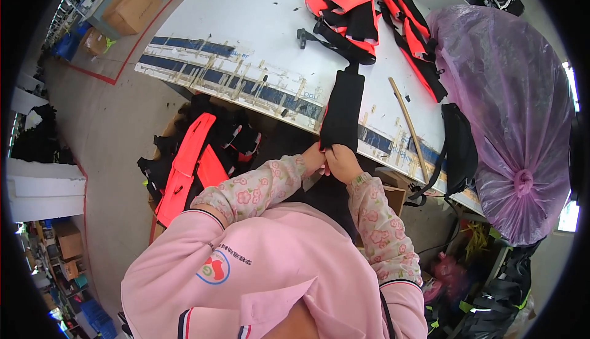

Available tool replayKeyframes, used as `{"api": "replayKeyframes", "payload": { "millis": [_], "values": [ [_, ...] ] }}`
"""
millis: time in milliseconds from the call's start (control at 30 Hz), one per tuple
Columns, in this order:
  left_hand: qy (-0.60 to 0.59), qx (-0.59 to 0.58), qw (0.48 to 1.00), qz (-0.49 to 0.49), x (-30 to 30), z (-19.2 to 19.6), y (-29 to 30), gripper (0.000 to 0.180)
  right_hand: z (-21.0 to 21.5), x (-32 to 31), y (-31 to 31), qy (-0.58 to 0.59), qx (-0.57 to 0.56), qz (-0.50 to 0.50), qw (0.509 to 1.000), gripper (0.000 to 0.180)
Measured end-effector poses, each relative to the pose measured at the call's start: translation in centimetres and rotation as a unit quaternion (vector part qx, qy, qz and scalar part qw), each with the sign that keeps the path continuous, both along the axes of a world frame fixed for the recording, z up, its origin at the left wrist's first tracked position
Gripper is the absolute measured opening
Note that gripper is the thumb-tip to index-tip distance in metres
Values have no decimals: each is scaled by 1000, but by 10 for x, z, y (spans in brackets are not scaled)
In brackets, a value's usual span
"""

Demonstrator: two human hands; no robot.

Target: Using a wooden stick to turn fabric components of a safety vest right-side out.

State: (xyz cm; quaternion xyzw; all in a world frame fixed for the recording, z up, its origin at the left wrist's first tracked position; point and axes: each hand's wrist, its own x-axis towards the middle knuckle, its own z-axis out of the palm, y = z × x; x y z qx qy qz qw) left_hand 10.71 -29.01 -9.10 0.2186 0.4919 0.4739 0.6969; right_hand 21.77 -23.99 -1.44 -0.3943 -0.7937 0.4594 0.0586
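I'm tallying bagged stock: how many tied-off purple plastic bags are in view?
1. The purple plastic bag lies on the right end of the white table, its knot hanging past the near edge. Others may be hidden beyond the picture's rim.

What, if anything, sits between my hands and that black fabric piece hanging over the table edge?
Nothing visible. The left hand and right hand already grip the lower end of the black fabric piece at the edge of the white table.
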Motion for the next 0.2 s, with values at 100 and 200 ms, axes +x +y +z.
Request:
{"api": "replayKeyframes", "payload": {
  "millis": [100, 200],
  "values": [
    [40, 15, 999, -23, -5, -6, 2, 21, 0, -8, -5, -53, 100, -4, 994, 29],
    [72, 51, 994, -65, -11, -13, 3, 23, 5, -14, 4, -192, 71, 51, 978, 33]
  ]
}}
